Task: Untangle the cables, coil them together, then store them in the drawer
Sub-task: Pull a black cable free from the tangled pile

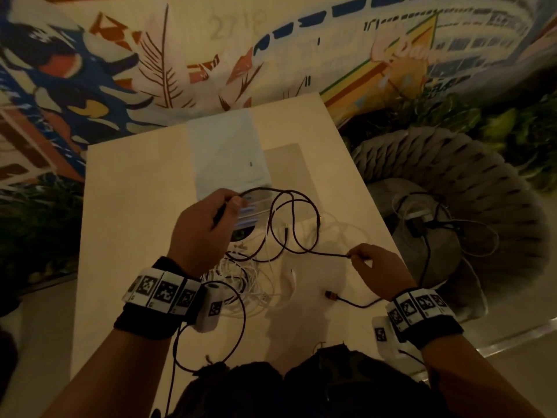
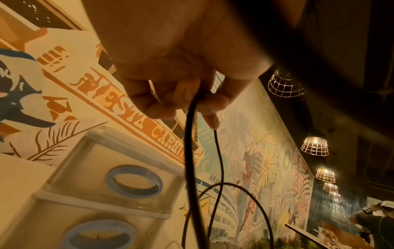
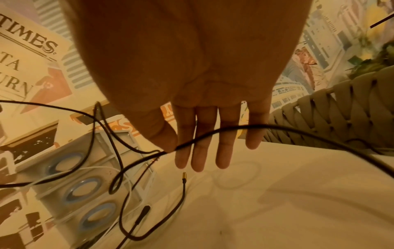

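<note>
While both grips pinch dark cable (image 1: 297, 233), white cables (image 1: 241, 279) lie under, drawer unit (image 1: 229, 158) behind.

Dark cable (image 1: 294, 224) loops block drawer unit (image 1: 229, 164) front.

One dark cable (image 1: 294, 233) loops above the table (image 1: 126, 206) – one white cable bundle (image 1: 241, 282) lies near. One drawer unit (image 1: 226, 158) stands far, with three ring-handled drawers (image 3: 72, 190) visible. Two hands – left (image 1: 197, 233), right (image 1: 379, 267).

Head view downward; wrist views close, fingerward.
</note>
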`<action>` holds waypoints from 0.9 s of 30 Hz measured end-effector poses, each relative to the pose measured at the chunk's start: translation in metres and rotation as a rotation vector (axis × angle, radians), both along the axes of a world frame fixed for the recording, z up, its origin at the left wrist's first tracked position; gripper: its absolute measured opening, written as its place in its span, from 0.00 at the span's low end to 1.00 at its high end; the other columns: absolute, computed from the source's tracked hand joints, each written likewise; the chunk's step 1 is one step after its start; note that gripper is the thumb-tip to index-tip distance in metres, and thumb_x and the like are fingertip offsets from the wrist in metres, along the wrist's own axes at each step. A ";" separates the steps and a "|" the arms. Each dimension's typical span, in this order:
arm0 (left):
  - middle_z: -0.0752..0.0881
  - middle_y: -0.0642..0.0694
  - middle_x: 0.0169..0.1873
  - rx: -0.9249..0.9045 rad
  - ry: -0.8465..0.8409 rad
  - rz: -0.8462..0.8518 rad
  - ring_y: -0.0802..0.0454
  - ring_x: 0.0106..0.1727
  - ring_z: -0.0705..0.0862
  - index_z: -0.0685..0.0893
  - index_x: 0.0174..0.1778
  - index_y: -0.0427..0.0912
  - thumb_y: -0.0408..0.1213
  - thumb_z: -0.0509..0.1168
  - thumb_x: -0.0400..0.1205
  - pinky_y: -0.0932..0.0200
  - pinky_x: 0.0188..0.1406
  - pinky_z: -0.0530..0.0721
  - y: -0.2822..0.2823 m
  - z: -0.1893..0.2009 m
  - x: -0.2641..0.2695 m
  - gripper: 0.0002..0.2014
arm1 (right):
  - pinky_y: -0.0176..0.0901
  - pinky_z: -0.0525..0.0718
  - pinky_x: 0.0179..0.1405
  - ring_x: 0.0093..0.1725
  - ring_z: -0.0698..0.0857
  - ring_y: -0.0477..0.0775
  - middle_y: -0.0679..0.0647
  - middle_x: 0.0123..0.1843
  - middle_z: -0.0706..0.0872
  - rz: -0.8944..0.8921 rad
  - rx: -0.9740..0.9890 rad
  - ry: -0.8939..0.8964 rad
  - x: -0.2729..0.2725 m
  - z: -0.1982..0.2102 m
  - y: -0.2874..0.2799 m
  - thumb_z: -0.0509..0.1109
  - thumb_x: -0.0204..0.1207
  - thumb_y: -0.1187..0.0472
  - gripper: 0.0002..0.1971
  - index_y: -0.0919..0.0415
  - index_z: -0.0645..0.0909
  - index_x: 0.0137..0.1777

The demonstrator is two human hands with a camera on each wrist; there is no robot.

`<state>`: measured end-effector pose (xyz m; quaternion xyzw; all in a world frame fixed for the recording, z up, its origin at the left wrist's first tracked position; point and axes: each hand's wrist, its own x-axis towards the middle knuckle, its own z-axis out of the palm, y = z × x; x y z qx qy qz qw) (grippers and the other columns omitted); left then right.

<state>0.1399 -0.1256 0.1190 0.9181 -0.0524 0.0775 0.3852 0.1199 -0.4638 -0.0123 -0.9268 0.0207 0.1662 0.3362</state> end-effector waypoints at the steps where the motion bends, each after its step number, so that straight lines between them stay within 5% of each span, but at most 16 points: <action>1: 0.82 0.55 0.28 0.014 0.001 -0.004 0.58 0.28 0.80 0.85 0.52 0.51 0.55 0.52 0.88 0.53 0.26 0.75 0.000 0.000 -0.001 0.18 | 0.44 0.81 0.60 0.59 0.85 0.51 0.47 0.58 0.88 0.024 0.017 0.000 -0.001 0.001 0.000 0.70 0.82 0.57 0.09 0.43 0.83 0.59; 3: 0.81 0.52 0.28 0.061 0.001 -0.016 0.53 0.29 0.79 0.83 0.50 0.51 0.56 0.50 0.87 0.48 0.27 0.77 0.001 -0.002 -0.003 0.19 | 0.41 0.79 0.62 0.63 0.83 0.46 0.42 0.63 0.85 0.085 0.071 -0.028 -0.002 0.008 0.003 0.74 0.78 0.57 0.22 0.39 0.78 0.70; 6: 0.80 0.60 0.29 0.071 0.010 -0.034 0.60 0.31 0.80 0.84 0.55 0.53 0.52 0.52 0.87 0.55 0.29 0.75 -0.002 -0.004 -0.007 0.16 | 0.34 0.77 0.62 0.64 0.81 0.39 0.40 0.64 0.83 0.123 0.216 -0.151 0.004 0.030 0.016 0.76 0.77 0.56 0.30 0.39 0.71 0.77; 10: 0.83 0.59 0.30 0.036 0.092 -0.087 0.62 0.33 0.83 0.83 0.67 0.54 0.46 0.54 0.87 0.60 0.32 0.77 -0.003 -0.010 -0.014 0.17 | 0.24 0.76 0.53 0.55 0.83 0.35 0.38 0.55 0.85 0.046 0.280 -0.256 0.021 0.049 0.043 0.74 0.78 0.46 0.29 0.38 0.69 0.78; 13: 0.86 0.57 0.35 -0.002 0.109 -0.136 0.57 0.39 0.85 0.80 0.59 0.61 0.43 0.54 0.89 0.63 0.37 0.77 -0.003 -0.011 -0.018 0.11 | 0.25 0.76 0.41 0.44 0.84 0.39 0.42 0.45 0.84 0.074 0.210 -0.197 0.037 0.052 0.057 0.72 0.78 0.41 0.27 0.37 0.70 0.76; 15: 0.86 0.58 0.39 -0.033 0.089 -0.165 0.56 0.44 0.85 0.80 0.55 0.64 0.43 0.55 0.89 0.64 0.42 0.77 -0.002 -0.008 -0.021 0.11 | 0.33 0.79 0.43 0.41 0.83 0.42 0.45 0.43 0.84 0.149 0.175 -0.159 0.045 0.053 0.066 0.71 0.80 0.41 0.22 0.39 0.75 0.72; 18: 0.85 0.58 0.44 -0.073 0.040 -0.212 0.52 0.48 0.84 0.81 0.54 0.62 0.46 0.55 0.88 0.53 0.48 0.81 0.001 -0.007 -0.026 0.10 | 0.48 0.83 0.50 0.41 0.81 0.48 0.50 0.43 0.83 0.173 0.194 -0.196 0.055 0.056 0.074 0.68 0.84 0.48 0.12 0.47 0.85 0.64; 21: 0.82 0.62 0.44 0.007 0.001 -0.114 0.57 0.46 0.80 0.82 0.54 0.56 0.47 0.55 0.87 0.47 0.45 0.82 0.007 -0.016 -0.025 0.10 | 0.42 0.75 0.46 0.42 0.77 0.47 0.50 0.40 0.77 0.162 0.079 -0.267 0.065 0.060 0.074 0.66 0.86 0.48 0.13 0.51 0.90 0.56; 24: 0.78 0.53 0.54 0.103 -0.101 0.092 0.56 0.45 0.76 0.80 0.63 0.47 0.44 0.69 0.83 0.57 0.42 0.78 0.009 -0.019 -0.025 0.13 | 0.33 0.75 0.46 0.43 0.80 0.44 0.50 0.45 0.80 0.128 0.142 -0.309 0.070 0.072 0.072 0.68 0.84 0.47 0.11 0.47 0.91 0.53; 27: 0.77 0.54 0.44 0.186 -0.211 0.082 0.62 0.35 0.71 0.81 0.50 0.46 0.44 0.75 0.79 0.70 0.35 0.66 0.000 -0.011 -0.029 0.11 | 0.33 0.77 0.45 0.41 0.81 0.42 0.50 0.43 0.82 0.233 0.134 -0.297 0.072 0.088 0.071 0.68 0.84 0.49 0.09 0.44 0.91 0.54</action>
